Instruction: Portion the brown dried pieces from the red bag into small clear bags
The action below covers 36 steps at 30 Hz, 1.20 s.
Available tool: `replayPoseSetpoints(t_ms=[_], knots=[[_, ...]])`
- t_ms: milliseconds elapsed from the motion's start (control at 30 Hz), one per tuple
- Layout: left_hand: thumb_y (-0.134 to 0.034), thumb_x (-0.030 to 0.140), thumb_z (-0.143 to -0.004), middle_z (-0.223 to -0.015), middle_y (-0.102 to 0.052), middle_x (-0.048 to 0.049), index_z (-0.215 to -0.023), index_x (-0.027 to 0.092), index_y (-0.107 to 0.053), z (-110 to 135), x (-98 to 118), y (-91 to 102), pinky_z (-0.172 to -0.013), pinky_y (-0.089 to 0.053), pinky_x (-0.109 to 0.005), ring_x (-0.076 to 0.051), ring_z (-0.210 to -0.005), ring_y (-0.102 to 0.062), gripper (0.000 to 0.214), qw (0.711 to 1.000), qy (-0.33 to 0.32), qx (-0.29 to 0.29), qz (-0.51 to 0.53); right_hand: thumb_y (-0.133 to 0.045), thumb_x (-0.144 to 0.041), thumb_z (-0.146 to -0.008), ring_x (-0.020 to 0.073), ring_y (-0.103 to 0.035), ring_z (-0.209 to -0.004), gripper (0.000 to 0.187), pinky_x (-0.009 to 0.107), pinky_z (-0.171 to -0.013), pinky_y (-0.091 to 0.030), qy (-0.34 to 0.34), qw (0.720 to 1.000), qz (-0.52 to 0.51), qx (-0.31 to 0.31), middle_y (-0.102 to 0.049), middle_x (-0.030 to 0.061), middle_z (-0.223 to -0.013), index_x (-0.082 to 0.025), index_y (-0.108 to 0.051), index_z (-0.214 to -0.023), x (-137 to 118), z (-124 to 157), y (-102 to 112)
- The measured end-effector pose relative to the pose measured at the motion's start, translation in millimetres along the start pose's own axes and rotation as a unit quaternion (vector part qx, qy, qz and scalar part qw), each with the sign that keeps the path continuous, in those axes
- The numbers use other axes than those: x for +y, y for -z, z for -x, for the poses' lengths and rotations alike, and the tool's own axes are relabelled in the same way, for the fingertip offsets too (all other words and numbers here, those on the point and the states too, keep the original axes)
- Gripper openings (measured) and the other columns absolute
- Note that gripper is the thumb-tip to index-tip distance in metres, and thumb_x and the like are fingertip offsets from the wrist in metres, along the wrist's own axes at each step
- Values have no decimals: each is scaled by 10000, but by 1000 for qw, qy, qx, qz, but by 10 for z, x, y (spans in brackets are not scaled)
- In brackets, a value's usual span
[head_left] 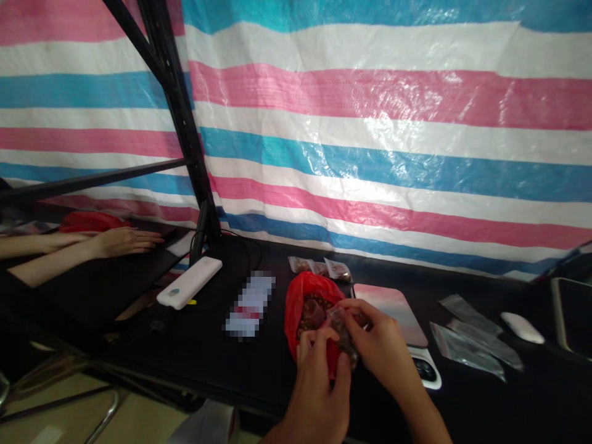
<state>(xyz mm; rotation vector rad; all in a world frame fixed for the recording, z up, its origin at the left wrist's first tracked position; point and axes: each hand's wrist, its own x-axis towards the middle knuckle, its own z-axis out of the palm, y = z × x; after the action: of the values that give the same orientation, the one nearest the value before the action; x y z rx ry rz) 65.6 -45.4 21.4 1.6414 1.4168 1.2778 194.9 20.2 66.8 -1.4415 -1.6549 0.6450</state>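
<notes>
Both my hands pinch a small clear plastic bag (pixel 346 345) with brownish contents. My left hand (pixel 319 376) grips its near left side, and my right hand (pixel 377 339) holds its upper right edge. The bag is over the near right side of an open red plastic bag (pixel 293 302). Small brown pieces (pixel 327 301), too small to name, lie inside the red bag with a small clear cup (pixel 314 313) on them. Just right of my hands sits a flat scale (pixel 398 311) with a shiny top and white base, partly hidden by my right hand.
Several filled clear bags (pixel 319 267) stand behind the red bag. Flat clear bags (pixel 476 339), a white rounded object (pixel 522 327) and a dark-screened device (pixel 573 314) lie right. A white oblong device (pixel 189 283) and a pixelated rectangle (pixel 251 305) lie left, before another person's hand (pixel 127 240).
</notes>
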Motion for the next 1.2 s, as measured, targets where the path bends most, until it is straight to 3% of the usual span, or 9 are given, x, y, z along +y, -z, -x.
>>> replayPoseSetpoints(t_ms=[500, 700, 967, 1100, 1200], knots=[[-453, 227, -966, -1041, -634, -79, -1086, 239, -603, -32, 63, 0, -934, -550, -389, -231, -995, -637, 193, 999, 29, 4, 31, -551, -417, -849, 196, -634, -554, 276, 299, -580, -499, 2, 998, 23, 64, -769, 43, -757, -241, -760, -881, -67, 34, -37], [-448, 198, -974, -1210, -677, -97, -1248, 228, -586, -83, 55, 34, -1025, -530, -379, -214, -1126, -662, 309, 993, 54, -13, 106, -549, -418, -847, 200, -633, -552, 278, 305, -596, -506, 11, 998, 17, 59, -763, 48, -733, -237, -758, -869, -82, 43, -39], [-428, 246, -998, -1207, -704, -99, -1199, 232, -650, -129, 5, 24, -1013, -554, -414, -230, -1125, -682, 300, 995, 55, -9, 81, -543, -437, -885, 220, -665, -643, 290, 324, -644, -524, 18, 998, 9, 63, -760, 59, -753, -233, -747, -908, -36, 37, -64], [-426, 228, -1008, -1405, -629, -107, -1279, 246, -619, -135, 2, 14, -1164, -431, -530, -261, -1350, -557, 334, 998, -1, 30, 48, -597, -436, -892, 212, -674, -776, 293, 327, -762, -539, 49, 995, -32, 82, -768, 55, -889, -219, -711, -1052, 37, 10, -43], [-436, 205, -1012, -1500, -558, -103, -1312, 256, -594, -156, 24, 20, -1182, -395, -577, -271, -1427, -475, 343, 997, -59, 41, 10, -640, -459, -880, 209, -667, -803, 334, 315, -751, -546, 44, 992, -86, 87, -758, 45, -880, -212, -699, -1098, 53, 3, -22]])
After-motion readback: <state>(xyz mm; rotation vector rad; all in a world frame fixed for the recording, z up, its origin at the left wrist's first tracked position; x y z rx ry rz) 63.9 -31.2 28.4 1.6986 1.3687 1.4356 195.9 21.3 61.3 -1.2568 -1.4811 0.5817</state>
